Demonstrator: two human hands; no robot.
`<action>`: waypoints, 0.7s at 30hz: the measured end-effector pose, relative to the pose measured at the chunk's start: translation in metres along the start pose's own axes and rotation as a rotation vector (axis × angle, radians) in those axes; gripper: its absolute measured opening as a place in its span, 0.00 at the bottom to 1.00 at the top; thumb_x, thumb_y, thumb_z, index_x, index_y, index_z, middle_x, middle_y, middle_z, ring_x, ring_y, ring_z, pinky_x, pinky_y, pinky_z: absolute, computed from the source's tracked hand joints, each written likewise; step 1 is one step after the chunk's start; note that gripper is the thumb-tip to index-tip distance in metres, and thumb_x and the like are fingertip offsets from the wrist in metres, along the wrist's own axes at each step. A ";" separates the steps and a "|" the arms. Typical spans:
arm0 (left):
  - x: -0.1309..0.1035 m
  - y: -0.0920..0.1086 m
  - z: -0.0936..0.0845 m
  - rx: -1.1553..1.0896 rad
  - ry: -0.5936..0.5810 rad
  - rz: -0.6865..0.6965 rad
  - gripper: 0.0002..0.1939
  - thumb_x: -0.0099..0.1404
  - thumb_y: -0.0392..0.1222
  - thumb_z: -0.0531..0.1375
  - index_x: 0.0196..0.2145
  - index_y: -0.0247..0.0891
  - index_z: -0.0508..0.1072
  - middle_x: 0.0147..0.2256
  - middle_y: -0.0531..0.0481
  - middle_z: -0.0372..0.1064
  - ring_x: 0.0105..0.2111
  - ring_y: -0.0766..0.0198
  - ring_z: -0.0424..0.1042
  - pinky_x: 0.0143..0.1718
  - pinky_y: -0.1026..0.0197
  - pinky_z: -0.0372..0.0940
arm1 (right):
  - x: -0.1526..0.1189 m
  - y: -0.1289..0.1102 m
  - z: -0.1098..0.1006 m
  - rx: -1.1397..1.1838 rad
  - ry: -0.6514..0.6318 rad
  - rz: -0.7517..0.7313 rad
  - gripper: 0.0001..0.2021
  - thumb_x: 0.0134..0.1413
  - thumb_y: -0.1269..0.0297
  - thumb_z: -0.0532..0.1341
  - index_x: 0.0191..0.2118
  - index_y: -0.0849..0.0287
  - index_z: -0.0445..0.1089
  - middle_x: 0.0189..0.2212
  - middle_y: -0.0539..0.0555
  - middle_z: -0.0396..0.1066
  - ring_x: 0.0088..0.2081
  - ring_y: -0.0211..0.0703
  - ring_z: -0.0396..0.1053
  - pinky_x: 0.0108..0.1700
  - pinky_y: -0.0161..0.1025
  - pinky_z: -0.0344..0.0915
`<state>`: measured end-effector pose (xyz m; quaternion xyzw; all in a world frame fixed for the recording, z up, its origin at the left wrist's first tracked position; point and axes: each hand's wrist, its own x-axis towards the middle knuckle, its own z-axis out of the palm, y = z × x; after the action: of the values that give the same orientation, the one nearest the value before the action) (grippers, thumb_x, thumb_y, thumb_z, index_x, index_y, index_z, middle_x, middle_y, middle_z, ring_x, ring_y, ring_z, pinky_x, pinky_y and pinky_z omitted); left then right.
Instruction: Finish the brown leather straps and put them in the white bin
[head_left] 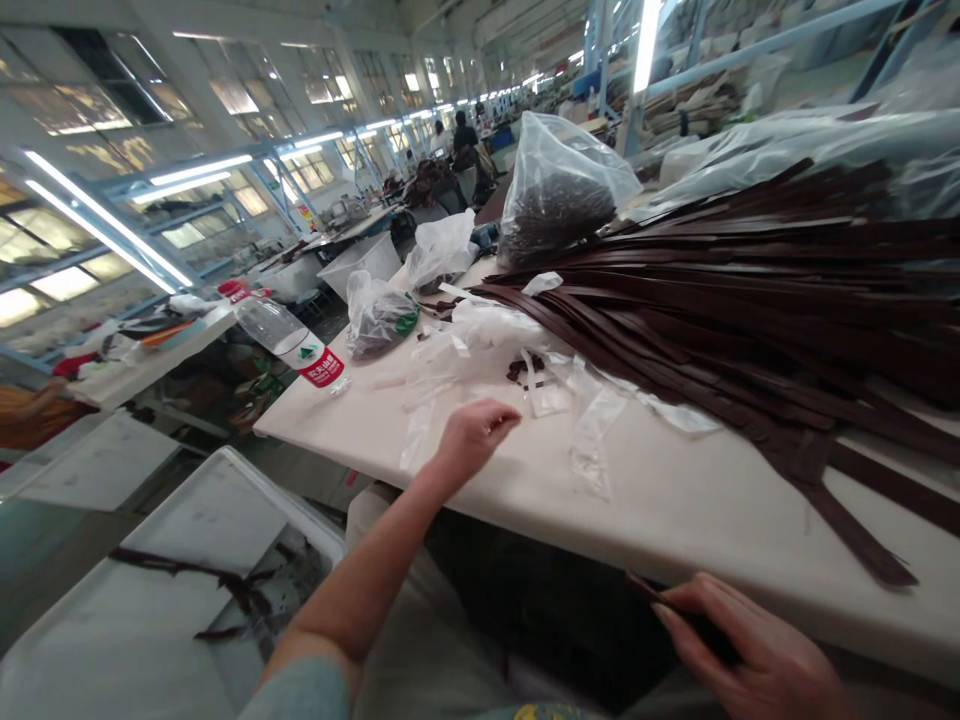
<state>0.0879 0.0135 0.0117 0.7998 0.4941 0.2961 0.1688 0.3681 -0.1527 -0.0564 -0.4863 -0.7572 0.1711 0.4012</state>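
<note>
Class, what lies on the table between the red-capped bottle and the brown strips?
The head view shows a green-marked clear bag, then crumpled white plastic, between the bottle and the brown strips.

Strips [675, 325] on the cream table [697, 500] are dark brown; the bottle [276, 328] near its left corner has a red label [322, 369].

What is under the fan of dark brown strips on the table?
The pale tabletop shows between the loose near ends of the dark brown strips; anything beneath the thick pile is covered.
</note>
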 end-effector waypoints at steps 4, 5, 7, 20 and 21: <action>0.069 -0.037 -0.001 0.317 -0.070 0.058 0.10 0.66 0.32 0.60 0.41 0.38 0.80 0.41 0.44 0.75 0.40 0.61 0.74 0.46 0.62 0.65 | -0.012 0.006 0.000 0.011 0.016 0.056 0.14 0.66 0.54 0.58 0.31 0.53 0.72 0.23 0.48 0.70 0.23 0.37 0.71 0.26 0.30 0.68; 0.081 -0.043 0.003 0.353 -0.108 0.058 0.11 0.65 0.31 0.60 0.41 0.38 0.81 0.41 0.43 0.75 0.41 0.60 0.74 0.46 0.61 0.65 | -0.014 0.007 0.000 0.011 0.023 0.068 0.14 0.66 0.54 0.58 0.31 0.53 0.72 0.23 0.48 0.70 0.23 0.37 0.71 0.26 0.30 0.68; 0.097 -0.051 0.013 0.379 -0.150 0.049 0.10 0.64 0.31 0.61 0.40 0.37 0.81 0.38 0.43 0.74 0.40 0.57 0.73 0.45 0.59 0.65 | -0.016 0.009 0.001 0.004 0.035 0.085 0.14 0.65 0.54 0.58 0.31 0.53 0.72 0.23 0.48 0.70 0.22 0.37 0.71 0.25 0.30 0.67; 0.074 -0.027 0.009 -0.083 -0.036 -0.169 0.14 0.66 0.41 0.58 0.44 0.29 0.76 0.35 0.42 0.77 0.32 0.64 0.74 0.38 0.61 0.68 | 0.002 0.007 -0.018 -0.063 0.129 0.074 0.10 0.66 0.56 0.58 0.35 0.54 0.71 0.26 0.45 0.71 0.24 0.36 0.70 0.28 0.33 0.65; 0.059 -0.018 0.011 -0.243 -0.051 -0.218 0.16 0.66 0.45 0.59 0.44 0.29 0.76 0.35 0.43 0.77 0.31 0.65 0.74 0.36 0.62 0.69 | 0.008 0.002 -0.021 -0.070 0.149 0.063 0.10 0.66 0.57 0.58 0.35 0.54 0.71 0.25 0.46 0.71 0.24 0.36 0.69 0.28 0.34 0.64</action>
<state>0.1022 0.0746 0.0112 0.7225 0.5339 0.3134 0.3078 0.3842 -0.1475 -0.0414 -0.5349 -0.7150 0.1206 0.4337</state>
